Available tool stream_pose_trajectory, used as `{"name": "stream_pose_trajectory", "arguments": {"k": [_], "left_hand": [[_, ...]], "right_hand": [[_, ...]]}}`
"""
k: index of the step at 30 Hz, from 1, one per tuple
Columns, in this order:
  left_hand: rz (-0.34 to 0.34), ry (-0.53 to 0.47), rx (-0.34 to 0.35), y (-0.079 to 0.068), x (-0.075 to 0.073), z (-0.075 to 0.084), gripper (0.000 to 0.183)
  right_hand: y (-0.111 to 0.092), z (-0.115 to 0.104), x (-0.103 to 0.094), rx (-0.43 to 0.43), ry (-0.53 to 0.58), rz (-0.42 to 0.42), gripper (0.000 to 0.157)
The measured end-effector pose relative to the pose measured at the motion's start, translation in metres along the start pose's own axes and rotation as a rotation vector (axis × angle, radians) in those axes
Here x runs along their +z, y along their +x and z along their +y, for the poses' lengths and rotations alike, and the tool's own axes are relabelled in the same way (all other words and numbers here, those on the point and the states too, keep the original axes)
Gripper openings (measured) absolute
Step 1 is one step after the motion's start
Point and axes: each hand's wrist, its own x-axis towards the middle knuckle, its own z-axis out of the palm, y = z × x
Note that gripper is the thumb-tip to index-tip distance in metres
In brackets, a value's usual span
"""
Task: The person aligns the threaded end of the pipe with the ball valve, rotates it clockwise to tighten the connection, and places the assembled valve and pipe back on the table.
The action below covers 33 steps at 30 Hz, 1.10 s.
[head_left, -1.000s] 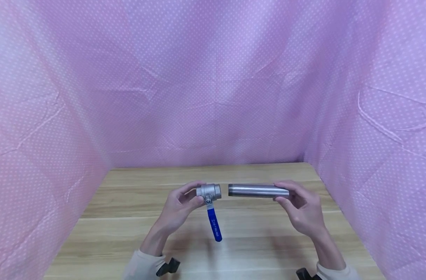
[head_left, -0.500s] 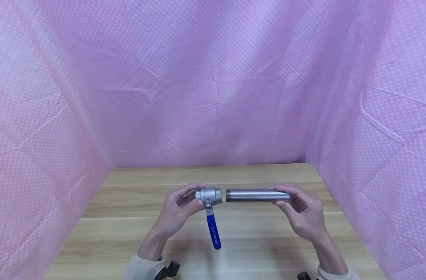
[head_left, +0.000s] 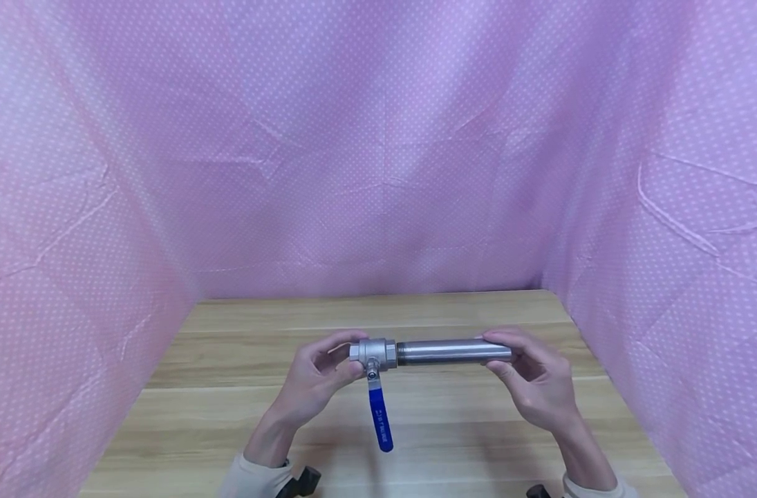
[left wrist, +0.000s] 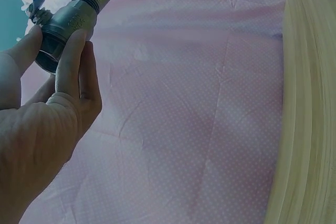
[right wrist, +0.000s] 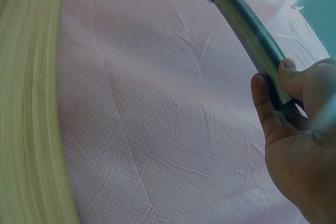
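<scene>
Left hand point(head_left: 312, 380) pinches valve point(head_left: 373, 351), fingers point(left wrist: 69, 69) curled in; right hand point(head_left: 538, 380) pinches pipe's far end point(head_left: 496, 353), same grip. Pipe's threads point(head_left: 401, 353) meet valve mouth; blue handle point(head_left: 381, 420) sticks out.

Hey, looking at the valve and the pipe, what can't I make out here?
1. Lettering on the blue handle: too small to read, head view.
2. Whether the threads of the pipe have caught inside the valve: the valve's body hides it, head view.
3. The pipe's far end: cut off by the top edge, left wrist view.
4. Most of the left hand: cut off by the top edge, right wrist view.
</scene>
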Motion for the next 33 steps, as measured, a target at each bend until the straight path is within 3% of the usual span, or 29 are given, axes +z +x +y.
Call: {"name": "stream_pose_trajectory", "arguments": {"k": [20,33], "left_hand": [[0.014,0.036,-0.024,-0.002,-0.001,0.004,0.045],[0.024,0.047,0.021,-0.003,-0.009,0.009,0.041]], "right_hand": [[0.001,0.003,0.003,-0.002,-0.022,-0.007,0.041],[0.013,0.001,0.013,0.002,-0.018,0.012,0.046]]}}
